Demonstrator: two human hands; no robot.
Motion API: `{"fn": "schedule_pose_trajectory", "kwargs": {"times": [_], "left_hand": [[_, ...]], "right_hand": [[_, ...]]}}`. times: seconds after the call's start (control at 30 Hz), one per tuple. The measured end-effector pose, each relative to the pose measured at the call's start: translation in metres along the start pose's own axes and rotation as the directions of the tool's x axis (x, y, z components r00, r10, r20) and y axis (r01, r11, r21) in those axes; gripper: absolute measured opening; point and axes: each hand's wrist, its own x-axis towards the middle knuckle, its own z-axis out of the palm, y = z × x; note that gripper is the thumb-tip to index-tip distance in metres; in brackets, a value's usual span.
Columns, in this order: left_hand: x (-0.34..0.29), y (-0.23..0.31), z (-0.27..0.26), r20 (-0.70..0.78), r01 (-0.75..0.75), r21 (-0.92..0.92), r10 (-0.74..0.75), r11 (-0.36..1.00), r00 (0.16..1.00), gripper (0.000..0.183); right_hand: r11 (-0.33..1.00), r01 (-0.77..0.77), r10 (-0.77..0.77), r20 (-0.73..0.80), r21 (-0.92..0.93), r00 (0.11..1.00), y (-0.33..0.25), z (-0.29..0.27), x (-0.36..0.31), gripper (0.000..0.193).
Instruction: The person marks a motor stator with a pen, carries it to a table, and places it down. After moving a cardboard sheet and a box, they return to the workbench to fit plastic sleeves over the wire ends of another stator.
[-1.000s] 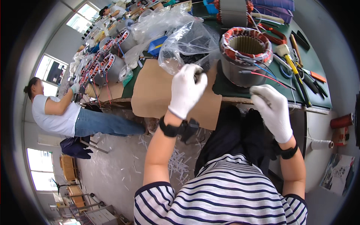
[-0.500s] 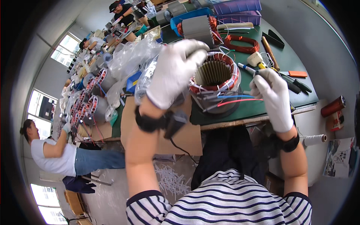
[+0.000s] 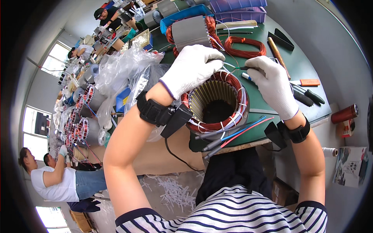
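Observation:
A motor stator stands upright on the bench, its ring of red-brown copper windings tied with white lacing. Over its far left rim, my white-gloved left hand is closed, thumb and fingers pinching a thin pale wire sleeve. My gloved right hand is closed beyond the right rim on a small dark, slim piece, its tip beside a green bit on the wire; its exact kind is unclear. Blue, red and dark leads lie at the stator's near side.
Behind lie a second wound core, a copper coil and purple bins. A hammer handle and dark-handled tools lie at the right. Plastic bags and several stators crowd the left, where people work.
My right hand has moved up and left, to the stator's far rim. My left hand has lowered its fingers to the wire there. The view has shifted, showing more of the stator's opening.

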Motion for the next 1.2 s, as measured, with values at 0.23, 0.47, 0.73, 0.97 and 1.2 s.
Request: {"fn": "schedule_pose_trajectory", "kwargs": {"times": [0.23, 0.47, 0.73, 0.97, 1.2], "left_hand": [[-0.018, 0.007, 0.005, 0.081, -0.090, 0.192, 0.076, 0.977, 0.994, 0.038], [-0.013, 0.011, 0.004, 0.153, -0.102, 0.143, 0.079, 0.984, 0.985, 0.041], [-0.011, 0.011, 0.017, 0.175, -0.124, 0.036, 0.116, 0.992, 0.978, 0.041], [-0.006, 0.008, 0.011, 0.238, -0.184, -0.110, 0.206, 0.977, 0.949, 0.040], [0.008, 0.032, -0.004, 0.527, -0.127, -0.171, 0.199, 0.977, 0.826, 0.048]], "right_hand": [[0.990, 0.082, -0.071, 0.098, -0.113, 0.993, -0.008, 0.000, 0.008, 0.015], [0.976, 0.081, -0.068, 0.071, -0.200, 0.995, -0.013, 0.001, -0.014, 0.014], [0.900, 0.069, -0.095, -0.038, -0.431, 0.995, -0.030, 0.011, -0.028, 0.006], [0.869, 0.014, -0.003, 0.025, -0.495, 1.000, -0.043, 0.019, -0.033, 0.011], [0.789, -0.320, 0.297, 0.131, 0.524, 0.946, -0.021, -0.009, -0.062, 0.033]]}}
